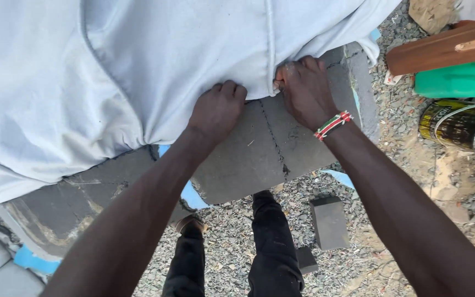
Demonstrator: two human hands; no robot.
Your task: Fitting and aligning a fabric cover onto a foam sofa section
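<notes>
Your left hand [218,110] and right hand [303,88] both clench the pale cover fabric [138,66]. Pull evenly; keep the seam straight over the grey foam slab [248,159].

The white cloth [111,71] runs off the top and left edges and hides most of the grey slab [248,154] beneath. The left hand [216,111] fingertips curl under, unseen. The tin [457,124] and green container [460,80] are cut off at right.
</notes>
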